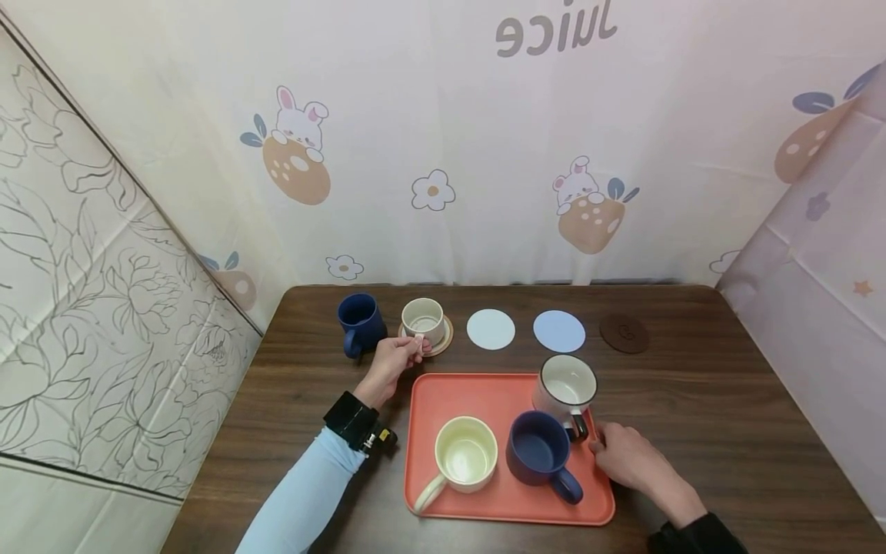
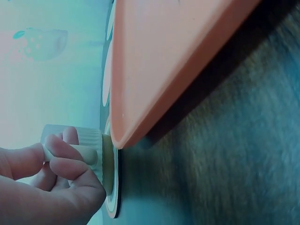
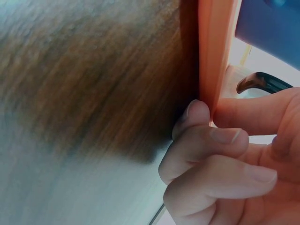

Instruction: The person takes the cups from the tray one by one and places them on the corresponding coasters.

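Observation:
My left hand (image 1: 393, 368) pinches the handle of a small cream cup (image 1: 424, 314), which stands upright on a round coaster (image 1: 447, 338) at the back of the table. The left wrist view shows the cup's ribbed side (image 2: 89, 136) behind thumb and curled fingers. At the right edge of an orange tray (image 1: 464, 396), my right hand (image 1: 637, 462) grips the rim between thumb and forefinger. On the tray stand a pale yellow mug (image 1: 465, 454), a dark blue mug (image 1: 536, 450) and a white mug with a black handle (image 1: 567, 382) near the back right corner.
Left of the cream cup stands another dark blue mug (image 1: 361, 319). To its right lie a pale green coaster (image 1: 491, 329), a light blue coaster (image 1: 559, 331) and a dark brown coaster (image 1: 624, 333) in a row. A printed curtain (image 1: 484, 138) hangs behind the wooden table (image 1: 706, 385).

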`<state>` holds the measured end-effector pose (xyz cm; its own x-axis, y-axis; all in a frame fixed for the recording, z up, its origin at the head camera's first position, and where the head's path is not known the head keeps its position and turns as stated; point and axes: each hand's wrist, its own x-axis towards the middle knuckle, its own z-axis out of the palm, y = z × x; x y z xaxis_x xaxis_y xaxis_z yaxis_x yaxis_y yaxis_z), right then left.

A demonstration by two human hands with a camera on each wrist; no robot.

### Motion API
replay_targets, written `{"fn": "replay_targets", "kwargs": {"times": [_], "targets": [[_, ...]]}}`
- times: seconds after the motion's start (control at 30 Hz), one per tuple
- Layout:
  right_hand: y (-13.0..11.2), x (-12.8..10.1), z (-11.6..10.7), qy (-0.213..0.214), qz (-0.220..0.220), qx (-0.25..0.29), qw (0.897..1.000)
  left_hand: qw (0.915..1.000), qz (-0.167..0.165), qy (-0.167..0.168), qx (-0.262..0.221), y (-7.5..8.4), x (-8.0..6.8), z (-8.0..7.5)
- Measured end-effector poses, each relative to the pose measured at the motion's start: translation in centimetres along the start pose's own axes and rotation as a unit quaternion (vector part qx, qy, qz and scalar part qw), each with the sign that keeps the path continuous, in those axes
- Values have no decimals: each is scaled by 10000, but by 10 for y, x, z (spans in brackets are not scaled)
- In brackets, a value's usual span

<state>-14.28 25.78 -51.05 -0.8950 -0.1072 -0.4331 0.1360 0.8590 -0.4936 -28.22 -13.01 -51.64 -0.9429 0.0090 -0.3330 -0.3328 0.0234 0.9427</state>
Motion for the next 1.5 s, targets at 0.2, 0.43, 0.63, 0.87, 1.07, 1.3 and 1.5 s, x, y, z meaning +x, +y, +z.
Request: {"fn": "replay_targets", "kwargs": {"times": [0.2, 0.43, 0.63, 0.87, 1.07, 1.3, 1.5], "targets": [[0, 0, 1, 4, -7, -16, 10000, 9999, -8, -151, 32, -1, 2, -4], [0, 0, 0, -60, 5, 1, 10000, 9989, -90, -464, 74, 3, -2, -8], [0, 0, -1, -77, 25, 38, 10000, 9992, -11, -348, 172, 3, -9, -13], [1, 0, -1, -104, 58, 58, 9999, 9911, 685, 232, 1114, 3, -28, -19], [0, 0, 0, -119, 92, 67, 9999, 9698, 1475, 429, 1894, 8, -61, -25], [0, -1, 1, -74, 59, 49, 9999, 9565, 1566, -390, 2432, 3, -104, -28], [0, -1, 0, -91, 71, 59, 9999, 9421, 1370, -1513, 2661, -8, -135, -32]]}}
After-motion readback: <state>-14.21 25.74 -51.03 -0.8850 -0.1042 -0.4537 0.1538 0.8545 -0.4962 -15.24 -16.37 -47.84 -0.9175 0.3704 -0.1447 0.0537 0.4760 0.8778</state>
